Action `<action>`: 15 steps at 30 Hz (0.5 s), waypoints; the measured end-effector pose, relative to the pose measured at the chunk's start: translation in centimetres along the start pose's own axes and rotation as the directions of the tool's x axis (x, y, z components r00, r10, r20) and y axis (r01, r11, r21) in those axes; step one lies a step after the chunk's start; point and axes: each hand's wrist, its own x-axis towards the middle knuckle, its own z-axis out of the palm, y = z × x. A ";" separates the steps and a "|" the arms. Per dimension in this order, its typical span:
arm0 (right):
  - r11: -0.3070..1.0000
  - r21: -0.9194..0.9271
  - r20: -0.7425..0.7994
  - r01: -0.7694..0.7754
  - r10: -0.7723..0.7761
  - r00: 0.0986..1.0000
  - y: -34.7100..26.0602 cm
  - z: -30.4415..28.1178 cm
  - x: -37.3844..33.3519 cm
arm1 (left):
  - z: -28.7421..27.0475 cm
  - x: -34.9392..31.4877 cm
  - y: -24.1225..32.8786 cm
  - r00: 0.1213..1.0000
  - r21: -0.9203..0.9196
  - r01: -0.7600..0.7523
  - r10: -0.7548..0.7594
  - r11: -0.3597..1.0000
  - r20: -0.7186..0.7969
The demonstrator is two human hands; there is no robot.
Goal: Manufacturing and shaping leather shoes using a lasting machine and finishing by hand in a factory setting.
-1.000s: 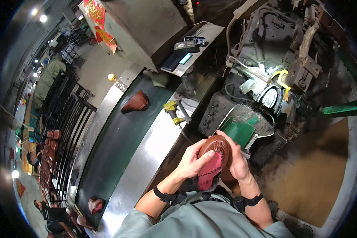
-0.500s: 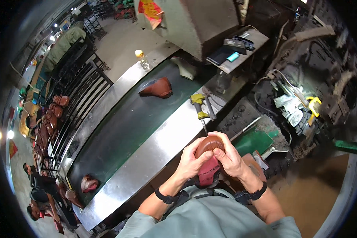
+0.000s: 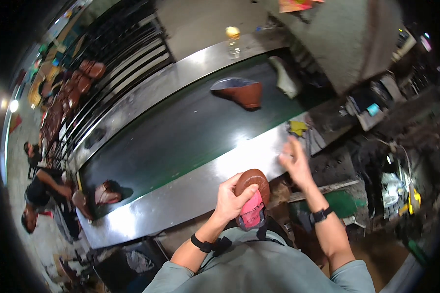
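My left hand (image 3: 228, 199) grips a brown leather shoe (image 3: 257, 181), its thumb pressed over the rounded toe. The shoe's pink sole side (image 3: 253, 211) faces up, and the piece is close to my body. My right hand (image 3: 294, 160) is off the shoe, raised over the near metal edge with its fingers stretched out and somewhat smeared by motion. Just beyond those fingers lies a yellow-green power tool (image 3: 298, 128), partly hidden and blurred. Nothing shows in the right hand.
A dark green conveyor belt (image 3: 181, 132) runs between metal ledges, carrying a brown shoe upper (image 3: 244, 93), a pale shoe last (image 3: 285, 78) and another shoe piece (image 3: 107, 193). A yellow-capped bottle (image 3: 234, 46) stands on the far ledge. Co-workers (image 3: 41, 188) are at far left; machinery (image 3: 396, 188) is at right.
My right hand has let go of the shoe and moved away toward the yellow-green tool. The left hand alone keeps hold of the shoe. The whole view has turned.
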 end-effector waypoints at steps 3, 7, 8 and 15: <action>0.609 -0.720 -0.433 -0.333 -0.020 0.901 8.1 -2.6 7.0 | -2.1 -0.1 1.3 0.989 0.132 -0.059 0.076 0.989 -0.128; 0.482 -0.713 -0.539 -0.509 0.088 0.838 12.9 -3.2 11.5 | -4.9 0.0 1.9 0.947 0.237 -0.138 0.198 0.962 -0.254; 0.584 -0.645 -0.530 -0.492 0.121 0.839 15.0 -4.7 12.8 | -5.2 0.3 2.3 0.937 0.244 -0.153 0.220 0.957 -0.272; 0.913 -0.029 -0.208 -0.408 0.394 0.895 2.4 -0.2 8.6 | -7.2 2.1 2.7 0.883 0.272 -0.139 0.244 0.952 -0.401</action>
